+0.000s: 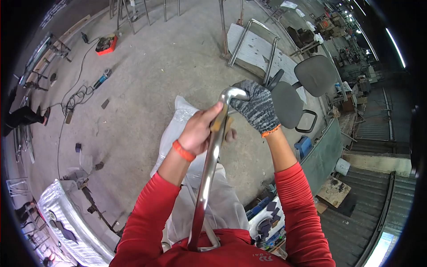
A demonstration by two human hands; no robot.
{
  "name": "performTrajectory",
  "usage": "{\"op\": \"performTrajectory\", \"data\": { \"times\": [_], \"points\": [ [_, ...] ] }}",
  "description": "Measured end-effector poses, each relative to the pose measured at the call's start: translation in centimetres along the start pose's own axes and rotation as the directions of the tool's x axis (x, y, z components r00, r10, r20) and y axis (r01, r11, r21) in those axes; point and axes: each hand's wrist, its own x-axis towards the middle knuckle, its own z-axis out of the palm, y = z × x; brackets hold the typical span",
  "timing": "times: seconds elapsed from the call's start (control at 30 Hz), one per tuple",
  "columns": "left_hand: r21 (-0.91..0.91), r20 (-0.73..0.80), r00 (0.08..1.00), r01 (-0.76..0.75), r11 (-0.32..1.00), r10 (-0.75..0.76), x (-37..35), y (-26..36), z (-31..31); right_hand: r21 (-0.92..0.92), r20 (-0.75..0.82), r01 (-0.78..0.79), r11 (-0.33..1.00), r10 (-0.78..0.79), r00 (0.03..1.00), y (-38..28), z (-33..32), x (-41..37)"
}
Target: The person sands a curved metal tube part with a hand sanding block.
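- Tube of shiny silver metal (212, 155), bent near its upper end, slants from the person's waist up to both hands, over the middle of the lap
- Bare left hand (200, 129), an orange band (183, 151) at its wrist, is curled around the tube just below the bend, thumb laid along the metal, fingertips showing on the far side
- Small yellowish-brown piece (217, 123) sits against the tube under the left hand's grip; its material is hard to tell
- Right hand in a grey knitted glove with an orange cuff (255, 107) is closed over the short bent end of the tube
- Thinner-looking bent metal bar (216, 240) lies beside the tube's lower end; whether the two join cannot be told
- White, wrinkled material (182, 113) spreads beneath the left hand
- Grey concrete floor (147, 80) extends beyond, with a blue angle grinder (102, 79) on it to the left and an orange-red open container (106, 45) farther out
- Bent silver tubular frame (240, 44) rests on a pale, speckled board (258, 51) ahead, near a dark grey chair seat (287, 104)
- Another person's black-clad leg (22, 119) shows at the far left
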Motion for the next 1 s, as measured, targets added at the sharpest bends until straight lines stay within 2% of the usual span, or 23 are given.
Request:
{"op": "performTrajectory", "data": {
  "times": [0.07,0.13,0.2,0.23,0.27,0.33,0.4,0.47,0.53,0.6,0.63,0.67,0.7,0.73,0.77,0.8,0.87,0.93,1.0],
  "points": [
    [0.019,0.023,1.0,0.011,1.0,-0.012,2.2,1.4,-0.3,0.099,-0.02,-0.094,0.991,0.097,0.995,0.0,0.3,-0.1],
    [0.056,0.031,0.999,0.02,0.998,-0.021,3.9,2.7,-0.9,0.149,-0.021,-0.084,0.985,0.088,0.996,0.4,0.5,0.1],
    [0.094,0.143,0.973,0.169,0.981,-0.181,5.4,3.5,-1.8,0.123,-0.044,-0.025,0.992,0.03,0.999,0.5,0.8,0.0],
    [0.167,0.176,0.965,0.165,0.972,-0.194,5.5,4.0,-2.1,0.133,-0.047,-0.048,0.99,0.054,0.997,0.7,1.0,0.0],
    [0.164,0.173,0.966,0.163,0.973,-0.191,5.4,3.8,-2.0,0.134,-0.043,-0.046,0.99,0.052,0.998,0.8,0.9,0.3],
    [0.101,0.067,0.993,0.092,0.991,-0.099,4.4,2.6,-1.5,0.139,-0.003,-0.077,0.987,0.078,0.997,0.6,0.8,0.5],
    [0.047,0.074,0.995,0.061,0.997,-0.064,1.1,1.5,-0.9,0.076,0.026,-0.099,0.992,0.097,0.995,0.1,0.9,0.9],
    [-0.125,-0.001,0.995,0.097,0.987,-0.098,-2.6,-0.8,-0.8,0.025,-0.039,-0.045,0.999,0.046,0.998,0.5,1.2,1.0],
    [-0.099,0.019,0.992,0.125,0.987,-0.124,-7.4,-3.1,-1.3,0.047,-0.025,-0.037,0.998,0.038,0.999,0.6,1.2,1.2],
    [0.003,0.032,0.993,0.11,0.994,-0.11,-13.1,-5.7,-1.4,-0.024,-0.041,-0.033,0.999,0.032,0.999,0.4,1.1,1.1],
    [0.019,-0.015,0.987,0.159,0.987,-0.158,-16.1,-7.2,-1.4,-0.049,-0.086,0.037,0.998,-0.041,0.995,0.6,1.1,0.9],
    [0.04,-0.054,0.977,0.208,0.977,-0.206,-17.9,-8.2,-1.4,-0.056,-0.085,0.034,0.998,-0.039,0.996,0.4,0.9,0.8],
    [0.035,-0.049,0.977,0.211,0.977,-0.21,-18.5,-8.1,-1.3,-0.035,-0.065,-0.007,0.999,0.005,0.998,-0.1,0.7,0.7],
    [0.148,-0.115,0.969,0.235,0.961,-0.22,-19.2,-7.7,-0.8,-0.011,-0.044,-0.048,0.999,0.047,0.998,-0.5,0.6,0.5],
    [0.263,-0.185,0.958,0.262,0.929,-0.218,-19.7,-7.2,-0.3,-0.072,-0.043,-0.055,0.996,0.052,0.998,-0.2,0.7,0.7],
    [0.273,-0.19,0.957,0.265,0.925,-0.219,-19.3,-6.6,0.0,-0.062,-0.051,-0.057,0.996,0.054,0.997,0.1,0.9,0.9],
    [0.476,-0.261,0.953,0.268,0.838,-0.156,-16.3,-4.3,0.6,-0.045,-0.041,-0.037,0.998,0.035,0.999,0.6,1.0,1.1],
    [0.539,-0.257,0.966,0.117,0.834,0.03,-12.4,-4.4,-0.3,0.019,-0.082,-0.047,0.999,0.049,0.995,0.8,1.7,1.1],
    [0.554,-0.276,0.946,0.012,0.832,0.17,-8.1,-2.8,-0.1,-0.066,-0.108,0.068,0.996,-0.075,0.991,1.2,2.1,1.2]
  ]
}}
